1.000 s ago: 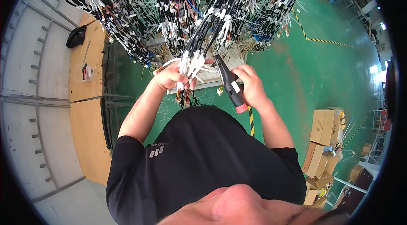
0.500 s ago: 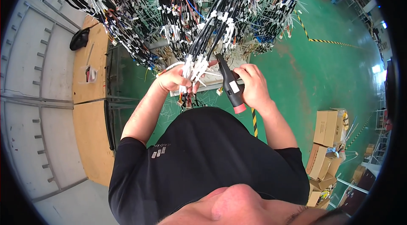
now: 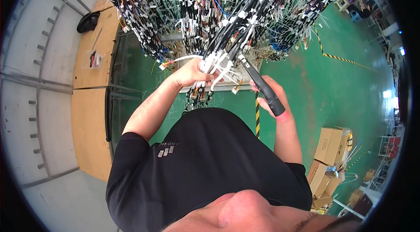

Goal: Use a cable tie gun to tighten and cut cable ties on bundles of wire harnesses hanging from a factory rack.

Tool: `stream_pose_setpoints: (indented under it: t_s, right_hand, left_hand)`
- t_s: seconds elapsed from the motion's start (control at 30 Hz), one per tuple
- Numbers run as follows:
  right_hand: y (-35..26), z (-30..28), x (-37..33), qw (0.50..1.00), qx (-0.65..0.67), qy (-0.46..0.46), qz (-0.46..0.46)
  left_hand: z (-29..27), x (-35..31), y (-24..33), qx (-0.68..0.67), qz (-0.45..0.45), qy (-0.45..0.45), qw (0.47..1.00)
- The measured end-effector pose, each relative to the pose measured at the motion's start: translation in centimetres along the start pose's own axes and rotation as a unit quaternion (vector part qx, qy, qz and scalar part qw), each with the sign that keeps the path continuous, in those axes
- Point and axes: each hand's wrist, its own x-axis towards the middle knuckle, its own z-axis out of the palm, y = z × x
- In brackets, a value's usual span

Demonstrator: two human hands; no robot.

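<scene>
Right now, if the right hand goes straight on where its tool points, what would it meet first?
Probably the hanging wire bundle, just beyond the tip of the black tool in the right hand; depth is unclear.

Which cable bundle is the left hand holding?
The front cable bundle, slanting up to the right: the left hand grips its white section; other bundles hang clear of both hands.

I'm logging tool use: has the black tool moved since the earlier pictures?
Yes, to the right: the pink end of the black tool, earlier left of the striped floor tape, now appears right of it.
</scene>
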Motion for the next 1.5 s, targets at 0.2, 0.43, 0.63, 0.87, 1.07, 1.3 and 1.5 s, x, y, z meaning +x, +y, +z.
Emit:
stream_pose_setpoints:
  t_s: [0.2, 0.43, 0.63, 0.87, 1.07, 1.3, 1.5]
  right_hand:
    - [-1.1, 1.2, 0.5, 0.998, 0.054, -0.031, 0.021]
    - [-4.4, 1.7, 0.6, 0.988, 0.106, -0.078, 0.080]
    - [-6.5, 1.0, 1.9, 0.988, 0.037, -0.124, 0.085]
    - [-12.0, 0.2, 4.4, 0.968, -0.148, -0.204, 0.008]
    - [-14.0, 0.7, 5.6, 0.931, -0.279, -0.231, 0.032]
    - [-9.8, 1.7, 4.8, 0.930, -0.352, -0.105, -0.015]
    - [-8.5, 3.1, 4.1, 0.948, -0.316, -0.044, -0.024]
  left_hand:
    - [-0.4, -0.1, 0.4, -0.064, 0.006, -0.086, 0.994]
    - [0.6, -0.4, 0.5, -0.094, 0.010, -0.101, 0.990]
    - [2.4, -1.0, 0.1, -0.061, 0.033, 0.002, 0.998]
    - [1.4, 0.2, -1.9, 0.048, 0.006, 0.036, 0.998]
    - [2.6, -1.0, 0.7, 0.108, -0.009, 0.053, 0.993]
    - [1.4, -2.8, 2.6, 0.098, 0.011, 0.004, 0.995]
    - [0.9, -2.7, 2.3, 0.131, 0.024, -0.021, 0.991]
